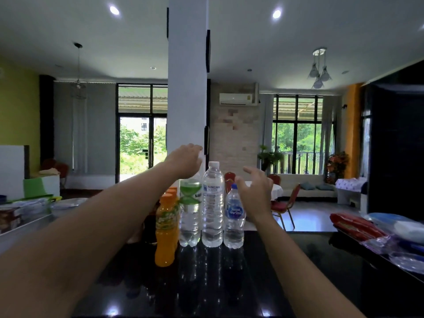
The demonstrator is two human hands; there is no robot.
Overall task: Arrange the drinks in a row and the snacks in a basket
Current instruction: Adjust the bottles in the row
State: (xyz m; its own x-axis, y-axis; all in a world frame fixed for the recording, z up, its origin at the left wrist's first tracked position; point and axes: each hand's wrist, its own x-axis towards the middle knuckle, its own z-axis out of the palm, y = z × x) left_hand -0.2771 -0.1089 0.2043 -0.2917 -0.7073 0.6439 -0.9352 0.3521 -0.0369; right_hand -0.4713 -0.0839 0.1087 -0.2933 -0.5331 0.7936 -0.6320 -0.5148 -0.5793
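Note:
Several drinks stand close together on a glossy black counter (229, 283). At the front left is an orange juice bottle (165, 228), with more orange caps (172, 191) behind it. To its right stand a green-labelled water bottle (189, 210), a tall Singha water bottle (213, 203) and a short blue-labelled water bottle (234, 216). My left hand (185, 160) is closed over the top of the green-labelled bottle and hides its neck. My right hand (253, 191) hovers just right of the short bottle, fingers spread, holding nothing. A red snack packet (358, 227) lies at the right.
A dark bottle (150, 228) stands behind my left forearm. Clear plastic bags (403, 260) and a blue-white pack (394, 222) lie by the red packet along the counter's right edge. At the left, a metal-edged ledge (25, 226) holds boxes and dishes. A white pillar (187, 88) rises behind the bottles.

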